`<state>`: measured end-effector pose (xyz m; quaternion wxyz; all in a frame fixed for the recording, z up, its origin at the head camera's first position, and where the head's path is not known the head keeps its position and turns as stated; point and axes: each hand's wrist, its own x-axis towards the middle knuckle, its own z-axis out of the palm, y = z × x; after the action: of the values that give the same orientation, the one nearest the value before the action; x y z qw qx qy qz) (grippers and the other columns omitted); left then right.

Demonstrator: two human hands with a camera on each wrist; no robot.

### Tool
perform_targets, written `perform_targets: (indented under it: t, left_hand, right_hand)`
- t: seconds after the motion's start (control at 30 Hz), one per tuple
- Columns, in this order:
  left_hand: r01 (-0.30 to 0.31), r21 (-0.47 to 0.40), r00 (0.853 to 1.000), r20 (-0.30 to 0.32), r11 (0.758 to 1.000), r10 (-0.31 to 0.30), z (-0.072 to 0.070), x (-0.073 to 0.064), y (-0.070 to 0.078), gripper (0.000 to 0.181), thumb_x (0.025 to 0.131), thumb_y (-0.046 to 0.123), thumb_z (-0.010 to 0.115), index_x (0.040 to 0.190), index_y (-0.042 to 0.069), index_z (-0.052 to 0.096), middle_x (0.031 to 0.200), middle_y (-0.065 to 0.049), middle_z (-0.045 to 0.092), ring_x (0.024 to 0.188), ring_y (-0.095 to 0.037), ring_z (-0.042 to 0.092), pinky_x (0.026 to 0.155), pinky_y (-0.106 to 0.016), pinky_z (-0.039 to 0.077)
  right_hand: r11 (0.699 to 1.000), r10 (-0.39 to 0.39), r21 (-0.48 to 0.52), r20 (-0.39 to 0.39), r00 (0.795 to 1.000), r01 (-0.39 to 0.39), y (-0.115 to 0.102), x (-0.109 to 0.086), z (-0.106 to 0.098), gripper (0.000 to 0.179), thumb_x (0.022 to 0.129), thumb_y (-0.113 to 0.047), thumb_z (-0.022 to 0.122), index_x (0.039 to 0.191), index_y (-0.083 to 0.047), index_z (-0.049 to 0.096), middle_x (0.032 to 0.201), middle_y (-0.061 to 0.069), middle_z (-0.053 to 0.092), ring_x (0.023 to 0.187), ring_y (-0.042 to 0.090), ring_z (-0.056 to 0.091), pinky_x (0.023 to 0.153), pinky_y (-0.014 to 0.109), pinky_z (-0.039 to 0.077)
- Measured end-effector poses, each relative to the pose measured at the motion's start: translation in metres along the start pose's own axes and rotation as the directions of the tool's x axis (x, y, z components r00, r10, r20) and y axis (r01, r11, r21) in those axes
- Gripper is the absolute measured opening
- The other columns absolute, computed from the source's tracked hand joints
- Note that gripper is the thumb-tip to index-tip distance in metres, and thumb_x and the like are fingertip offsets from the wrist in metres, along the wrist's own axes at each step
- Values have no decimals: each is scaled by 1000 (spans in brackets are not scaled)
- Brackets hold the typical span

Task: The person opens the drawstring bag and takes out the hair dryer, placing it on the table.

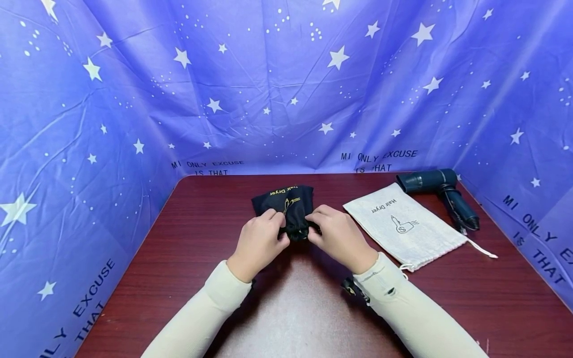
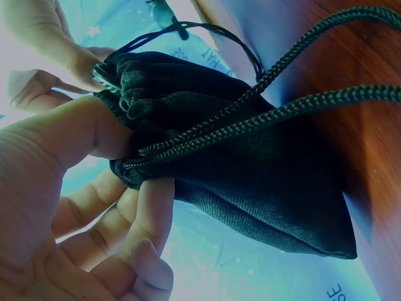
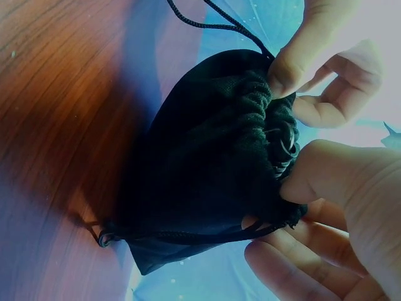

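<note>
A small black drawstring pouch (image 1: 299,204) with yellow "Hair Dryer" print stands between both hands, its gathered mouth toward the person. My left hand (image 1: 261,241) pinches one side of that mouth between thumb and fingers. On the opposite side my right hand (image 1: 340,233) pinches the rim the same way. Black cords (image 2: 282,119) hang from both ends of the gathered hem. In the right wrist view, something dark and coiled (image 3: 285,141) shows inside the mouth; the rest of the contents is hidden.
To the right lies a flat white drawstring bag (image 1: 398,223) with black "Hair Dryer" print. A dark hair dryer (image 1: 431,181) rests behind it by the table's right edge. The reddish-brown table (image 1: 192,278) is enclosed by a blue starred curtain (image 1: 277,89).
</note>
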<state>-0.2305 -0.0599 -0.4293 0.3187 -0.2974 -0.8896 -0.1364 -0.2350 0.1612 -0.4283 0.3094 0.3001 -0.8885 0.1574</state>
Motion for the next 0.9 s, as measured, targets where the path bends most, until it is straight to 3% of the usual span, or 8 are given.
perform_targets:
  t: [0.9]
  left_hand:
    - [6, 11, 1000, -8, 1000, -6, -1, 0, -3, 17, 76, 13, 80, 84, 12, 65, 78, 1, 57, 59, -16, 59, 53, -34, 52]
  right_hand:
    - [999, 17, 46, -27, 1000, -15, 7, 4, -7, 19, 77, -7, 79, 97, -6, 79, 92, 1, 71, 77, 14, 68, 68, 34, 58]
